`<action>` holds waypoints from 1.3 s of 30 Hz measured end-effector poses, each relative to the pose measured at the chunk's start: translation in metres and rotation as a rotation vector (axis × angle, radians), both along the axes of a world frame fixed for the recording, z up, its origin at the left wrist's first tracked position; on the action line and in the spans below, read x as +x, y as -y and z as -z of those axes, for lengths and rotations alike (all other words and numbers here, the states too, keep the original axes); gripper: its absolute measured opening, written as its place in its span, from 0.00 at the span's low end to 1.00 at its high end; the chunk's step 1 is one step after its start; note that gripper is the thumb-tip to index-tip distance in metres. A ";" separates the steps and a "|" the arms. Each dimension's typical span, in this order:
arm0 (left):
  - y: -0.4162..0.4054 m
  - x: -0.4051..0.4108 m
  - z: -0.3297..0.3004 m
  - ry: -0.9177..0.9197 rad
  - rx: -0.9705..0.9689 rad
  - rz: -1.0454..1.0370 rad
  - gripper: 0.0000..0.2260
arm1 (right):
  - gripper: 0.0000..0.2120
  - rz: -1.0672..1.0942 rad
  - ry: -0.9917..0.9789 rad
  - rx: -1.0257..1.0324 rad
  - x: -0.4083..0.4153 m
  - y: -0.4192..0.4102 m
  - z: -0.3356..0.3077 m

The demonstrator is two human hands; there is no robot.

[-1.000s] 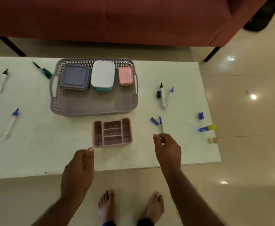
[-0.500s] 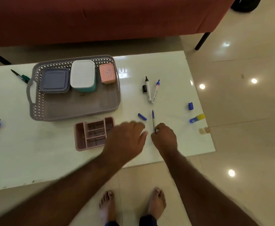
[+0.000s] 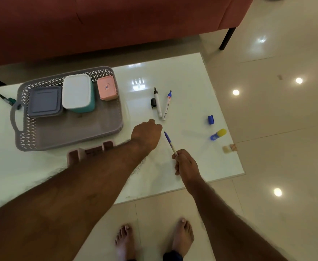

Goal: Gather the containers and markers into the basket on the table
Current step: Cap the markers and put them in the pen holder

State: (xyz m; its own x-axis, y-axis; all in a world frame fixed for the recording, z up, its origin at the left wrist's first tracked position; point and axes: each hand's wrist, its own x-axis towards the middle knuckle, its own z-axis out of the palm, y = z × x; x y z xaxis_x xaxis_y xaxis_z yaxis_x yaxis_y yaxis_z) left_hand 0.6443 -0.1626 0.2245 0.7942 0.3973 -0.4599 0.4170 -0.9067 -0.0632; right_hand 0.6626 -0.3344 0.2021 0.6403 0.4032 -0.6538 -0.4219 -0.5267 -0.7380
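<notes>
R hand (image 3: 185,163), lower right of centre, pinches a blue pen (image 3: 170,142), tip up-left, lifted off the table (image 3: 192,162). L hand (image 3: 147,133), mid-frame, fingers curled under; can't tell if it grips anything. Grey basket (image 3: 116,102) upper left w/ 3 lidded containers (image 3: 77,92); 2 markers (image 3: 162,104) lie upper centre.

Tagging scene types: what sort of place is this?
Likely a home living room: a low white table stands in front of a red sofa on glossy tiled floor, and the person is barefoot.
</notes>
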 end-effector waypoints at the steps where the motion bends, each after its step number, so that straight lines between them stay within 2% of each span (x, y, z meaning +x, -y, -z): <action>1: -0.003 0.000 0.001 -0.009 0.003 0.011 0.14 | 0.10 -0.003 0.002 0.005 0.000 0.000 0.001; 3: -0.009 -0.001 0.001 -0.014 -0.011 0.010 0.12 | 0.11 0.002 0.000 0.008 0.002 0.000 0.004; 5: -0.016 -0.004 -0.004 0.011 -0.081 -0.076 0.10 | 0.11 0.018 0.003 0.009 0.002 -0.001 0.004; 8: -0.019 -0.017 -0.028 0.164 -0.255 -0.240 0.08 | 0.11 0.100 0.057 0.044 -0.005 0.008 -0.011; 12: -0.015 -0.062 -0.093 0.488 -0.621 -0.409 0.05 | 0.13 0.132 0.142 0.202 -0.025 0.036 -0.068; 14: -0.015 -0.088 -0.131 0.589 -0.828 -0.509 0.06 | 0.15 0.082 0.187 0.211 -0.036 0.046 -0.108; 16: -0.016 -0.112 -0.167 0.650 -0.937 -0.570 0.08 | 0.13 0.020 0.240 0.228 -0.048 0.049 -0.153; 21: -0.015 -0.162 -0.279 0.778 -1.049 -0.652 0.07 | 0.11 -0.241 0.452 0.255 -0.074 0.035 -0.274; 26: -0.027 -0.207 -0.388 0.905 -1.086 -0.630 0.07 | 0.06 -0.461 0.520 0.340 -0.095 0.021 -0.375; 32: -0.038 -0.244 -0.500 1.062 -1.159 -0.594 0.03 | 0.07 -0.497 0.636 0.438 -0.122 0.002 -0.479; 39: -0.041 -0.264 -0.566 1.215 -1.296 -0.469 0.07 | 0.06 -0.509 0.786 0.496 -0.144 -0.013 -0.551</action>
State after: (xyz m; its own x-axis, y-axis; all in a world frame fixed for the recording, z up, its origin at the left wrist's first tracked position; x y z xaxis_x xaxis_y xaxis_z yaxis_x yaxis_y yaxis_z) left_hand 0.3804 -0.1213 0.7908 0.8243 0.5637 0.0537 -0.1035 0.0567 0.9930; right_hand 0.5184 -0.3210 0.7529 0.4922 0.8513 0.1819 0.4530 -0.0721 -0.8886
